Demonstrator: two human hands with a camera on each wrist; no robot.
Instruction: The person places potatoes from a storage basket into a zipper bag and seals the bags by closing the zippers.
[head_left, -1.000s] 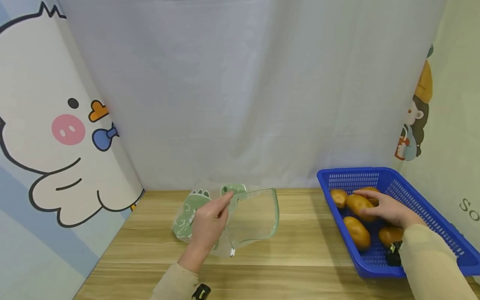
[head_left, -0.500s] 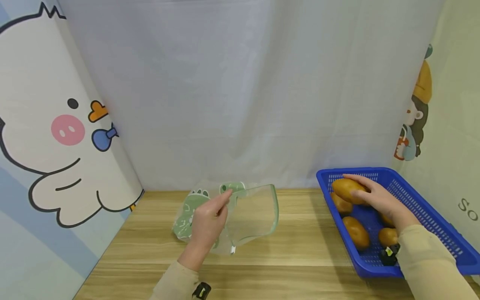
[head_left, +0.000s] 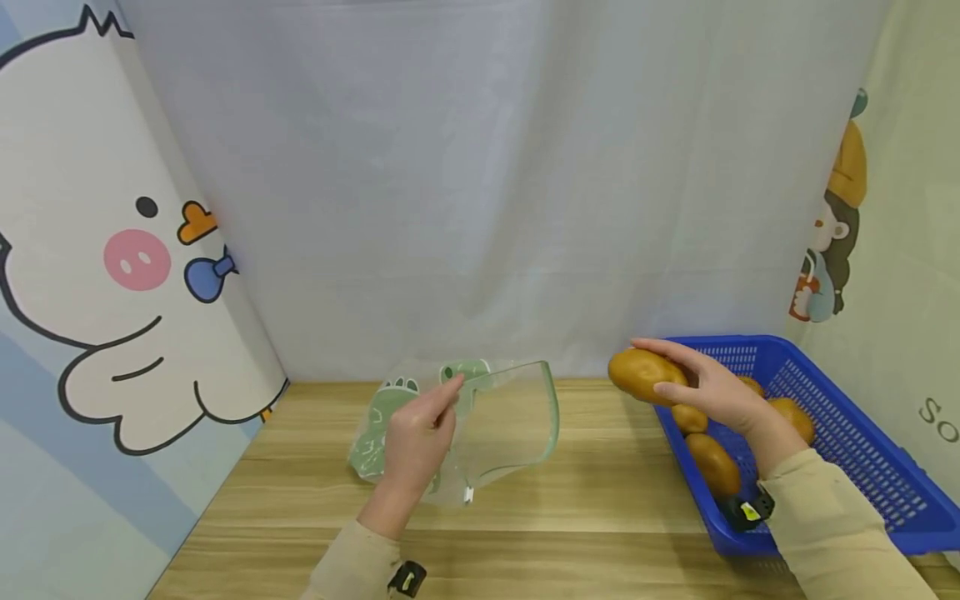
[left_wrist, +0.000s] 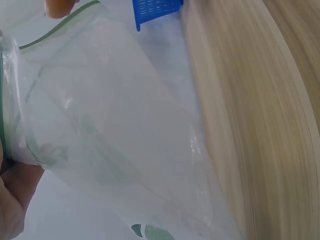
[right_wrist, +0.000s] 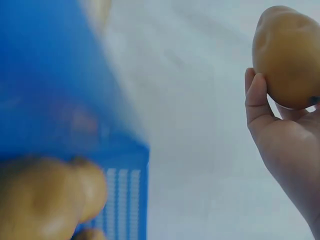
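My left hand [head_left: 418, 437] grips a clear zip bag [head_left: 510, 425] with a green cartoon print. Its green-edged mouth gapes toward the right, and a white slider [head_left: 468, 495] hangs at the lower corner. In the left wrist view the see-through bag [left_wrist: 115, 100] fills much of the picture. My right hand [head_left: 712, 387] holds a brown potato [head_left: 645, 374] between thumb and fingers, just past the left rim of the blue basket [head_left: 847, 425]. The right wrist view shows this potato [right_wrist: 287, 57] raised in my fingers against the white cloth.
Several more potatoes lie in the basket, such as one potato [head_left: 712, 467] near its left wall. The wooden table [head_left: 585, 517] runs between bag and basket. Behind stands a white cloth [head_left: 480, 192], with printed cartoon panels on both sides.
My right hand has lifted the potato out of the basket and carried it left past the rim. Other potatoes in the basket have shifted. My left hand stays nearly still with the bag.
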